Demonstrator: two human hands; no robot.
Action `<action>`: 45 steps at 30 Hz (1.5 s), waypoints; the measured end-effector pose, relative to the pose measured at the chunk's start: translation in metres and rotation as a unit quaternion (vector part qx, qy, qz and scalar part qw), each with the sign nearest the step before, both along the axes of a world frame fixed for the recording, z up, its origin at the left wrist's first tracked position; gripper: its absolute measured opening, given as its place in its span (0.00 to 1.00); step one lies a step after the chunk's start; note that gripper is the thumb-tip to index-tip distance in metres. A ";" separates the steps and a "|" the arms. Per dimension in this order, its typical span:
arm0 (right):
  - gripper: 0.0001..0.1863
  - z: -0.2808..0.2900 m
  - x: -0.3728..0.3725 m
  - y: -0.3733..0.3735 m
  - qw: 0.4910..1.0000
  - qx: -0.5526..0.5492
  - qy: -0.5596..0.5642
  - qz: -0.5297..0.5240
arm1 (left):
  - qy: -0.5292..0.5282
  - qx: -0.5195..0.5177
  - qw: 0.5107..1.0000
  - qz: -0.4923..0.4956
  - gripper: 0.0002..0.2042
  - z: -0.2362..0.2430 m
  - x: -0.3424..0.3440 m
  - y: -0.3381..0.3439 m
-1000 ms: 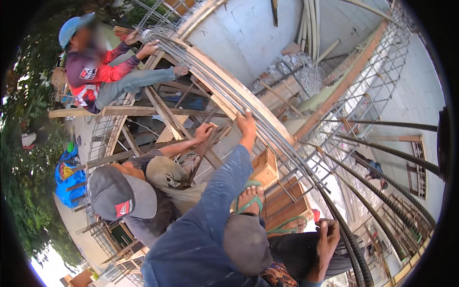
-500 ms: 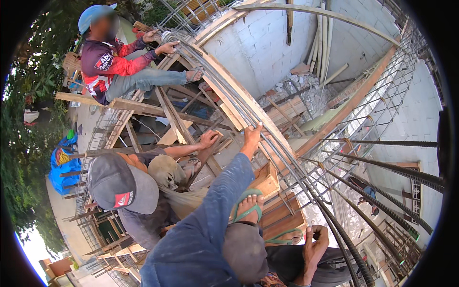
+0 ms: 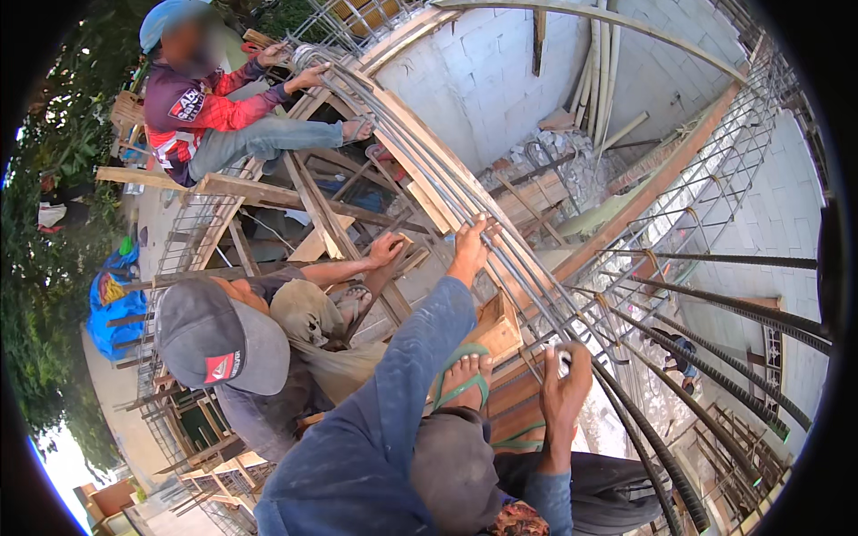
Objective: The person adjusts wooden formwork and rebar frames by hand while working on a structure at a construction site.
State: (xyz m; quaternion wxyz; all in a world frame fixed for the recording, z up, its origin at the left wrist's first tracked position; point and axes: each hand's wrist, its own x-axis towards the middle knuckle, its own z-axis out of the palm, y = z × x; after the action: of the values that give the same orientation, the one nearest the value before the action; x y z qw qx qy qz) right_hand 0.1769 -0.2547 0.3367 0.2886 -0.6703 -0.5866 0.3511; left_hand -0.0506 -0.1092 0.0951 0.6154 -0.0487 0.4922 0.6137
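My left hand [image 3: 471,243] is closed on a bundle of long steel rods [image 3: 420,170] lying along a wooden formwork board [image 3: 514,241]. Lower right, my right hand [image 3: 565,386] is raised beside the same rods with its fingers curled round a small pale thing I cannot make out. My sandalled foot [image 3: 463,375] rests near a wooden box form [image 3: 496,326]. A co-worker in a red top [image 3: 206,112] holds the far end of the rods with both hands. Another co-worker in a grey cap [image 3: 219,339] sits to my left, a hand [image 3: 386,248] on timber.
Thick ribbed bars [image 3: 733,304] jut across the right side beside a rebar cage [image 3: 715,196]. Beyond the formwork, a block-walled pit [image 3: 487,80] holds pipes and rubble. Timber beams [image 3: 313,205] cross open gaps at left. A blue tarp [image 3: 116,317] and trees are at far left.
My right hand has risen and moved left to the rods. My left hand has shifted slightly up along the bundle since the last frame. The view has shifted a little.
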 end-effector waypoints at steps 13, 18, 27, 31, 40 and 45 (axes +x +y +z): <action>0.18 -0.201 -0.028 0.107 0.986 0.021 -0.160 0.052 | 0.046 -0.046 0.989 -0.131 0.12 -0.035 -0.025 0.026; 0.21 -0.199 -0.025 0.117 0.982 -0.051 -0.175 0.042 | 0.045 -0.021 0.988 -0.143 0.11 -0.030 -0.016 0.024; 0.35 -0.203 -0.024 0.147 0.952 -0.183 -0.134 0.206 | 0.058 -0.005 0.994 -0.090 0.14 -0.014 -0.022 -0.010; 0.33 -0.217 0.001 0.139 0.958 -0.145 -0.180 0.170 | 0.014 -0.014 0.999 -0.025 0.13 -0.005 0.021 0.002; 0.26 -0.202 -0.030 0.128 0.963 -0.120 -0.202 0.132 | 0.030 0.004 0.999 -0.034 0.15 0.007 -0.006 -0.017; 0.27 -0.192 -0.013 0.134 0.970 -0.123 -0.189 0.086 | 0.011 0.003 1.000 -0.012 0.17 0.004 0.014 0.002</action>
State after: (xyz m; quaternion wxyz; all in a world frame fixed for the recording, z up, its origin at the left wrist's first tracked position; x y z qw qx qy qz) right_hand 0.1642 -0.1207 0.1446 0.0565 -0.7019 -0.6381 0.3115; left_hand -0.0363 -0.1071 0.0992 0.6179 -0.0344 0.4978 0.6077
